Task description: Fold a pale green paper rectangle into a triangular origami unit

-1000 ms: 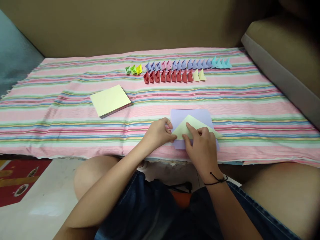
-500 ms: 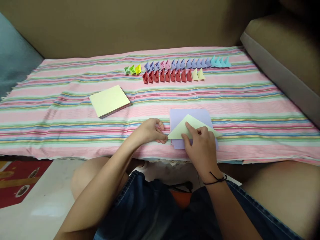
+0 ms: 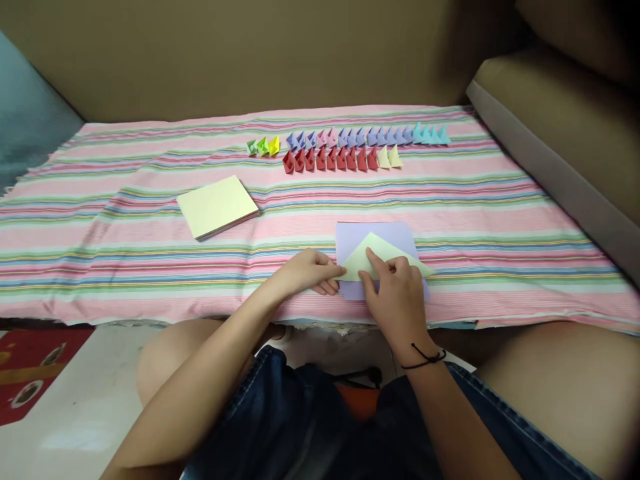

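Yellow paper triangle (image 3: 387, 257) lies on lilac sheet (image 3: 375, 235) near front edge of striped cloth (image 3: 500, 220). I see right hand (image 3: 397, 300) pressing triangle flat, index finger extended on it, other fingers curled. Left hand (image 3: 307, 273) loosely closed, fingertips touching triangle's left corner. Pale yellow paper stack (image 3: 217, 205) left of centre. Two rows of small folded paper pieces (image 3: 345, 148) toward back edge.

Matt yellow paper triangle (image 3: 387, 259) on lilac paper sheet (image 3: 373, 235); woven striped cloth (image 3: 500, 220)
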`<action>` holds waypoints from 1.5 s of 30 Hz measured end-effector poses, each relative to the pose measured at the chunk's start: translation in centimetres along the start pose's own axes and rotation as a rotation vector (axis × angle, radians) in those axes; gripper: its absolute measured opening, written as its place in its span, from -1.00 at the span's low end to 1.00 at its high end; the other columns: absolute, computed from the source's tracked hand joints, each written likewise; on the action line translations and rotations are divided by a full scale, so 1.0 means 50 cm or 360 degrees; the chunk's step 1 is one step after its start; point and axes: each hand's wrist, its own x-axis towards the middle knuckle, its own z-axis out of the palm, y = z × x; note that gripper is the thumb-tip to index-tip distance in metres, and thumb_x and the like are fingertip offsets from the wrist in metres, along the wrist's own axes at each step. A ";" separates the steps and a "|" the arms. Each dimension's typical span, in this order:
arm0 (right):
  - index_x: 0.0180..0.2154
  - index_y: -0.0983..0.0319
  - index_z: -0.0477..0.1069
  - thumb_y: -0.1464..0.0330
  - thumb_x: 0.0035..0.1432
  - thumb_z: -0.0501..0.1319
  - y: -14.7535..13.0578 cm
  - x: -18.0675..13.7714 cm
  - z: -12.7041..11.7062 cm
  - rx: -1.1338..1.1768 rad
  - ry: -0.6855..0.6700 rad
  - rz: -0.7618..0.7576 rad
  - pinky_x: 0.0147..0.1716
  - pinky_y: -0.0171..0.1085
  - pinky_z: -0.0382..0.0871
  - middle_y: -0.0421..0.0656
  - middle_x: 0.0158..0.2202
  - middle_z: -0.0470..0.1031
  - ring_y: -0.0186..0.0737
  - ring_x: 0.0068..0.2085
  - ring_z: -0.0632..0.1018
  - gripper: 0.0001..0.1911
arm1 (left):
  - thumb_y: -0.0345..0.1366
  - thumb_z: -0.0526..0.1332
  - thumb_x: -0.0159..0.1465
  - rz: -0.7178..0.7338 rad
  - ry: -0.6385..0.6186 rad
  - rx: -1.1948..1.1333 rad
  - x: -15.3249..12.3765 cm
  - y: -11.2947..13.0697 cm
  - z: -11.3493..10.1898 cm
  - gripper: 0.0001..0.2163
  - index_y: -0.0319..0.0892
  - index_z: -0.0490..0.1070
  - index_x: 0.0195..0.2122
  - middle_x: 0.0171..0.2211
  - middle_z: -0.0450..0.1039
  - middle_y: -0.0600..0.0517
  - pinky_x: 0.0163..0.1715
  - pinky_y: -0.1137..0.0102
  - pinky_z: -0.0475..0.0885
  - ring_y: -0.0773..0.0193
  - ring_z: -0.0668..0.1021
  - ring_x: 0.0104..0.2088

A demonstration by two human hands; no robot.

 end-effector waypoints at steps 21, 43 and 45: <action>0.10 0.22 0.39 0.26 0.22 0.09 -0.001 -0.002 -0.001 -0.0001 0.0024 0.0021 -0.26 -0.15 0.17 -0.04 -0.29 0.25 -0.10 -0.29 0.23 -0.57 | -0.36 0.30 0.02 -0.0119 -0.0010 0.0036 -0.012 -0.001 -0.046 -0.91 -0.29 0.54 -0.49 -0.48 0.60 -0.07 -0.38 0.46 0.52 0.27 0.62 -0.45; 0.06 0.18 0.44 0.33 0.21 0.15 -0.021 0.002 -0.010 0.0318 -0.0119 -0.0227 -0.19 -0.11 0.27 -0.05 -0.29 0.31 -0.07 -0.23 0.30 -0.63 | -0.16 0.24 0.12 0.0107 0.0038 0.0727 -0.030 0.004 -0.044 -0.76 -0.23 0.44 -0.55 -0.60 0.50 0.00 -0.47 0.41 0.41 0.25 0.55 -0.52; 0.06 0.17 0.44 0.33 0.21 0.15 -0.018 0.004 -0.009 0.0341 -0.0121 -0.0236 -0.19 -0.10 0.28 -0.05 -0.28 0.32 -0.07 -0.23 0.30 -0.63 | -0.21 0.20 0.17 0.0494 0.0520 0.0973 -0.022 0.002 -0.036 -0.81 -0.22 0.45 -0.49 -0.51 0.51 0.00 -0.40 0.39 0.41 0.22 0.55 -0.44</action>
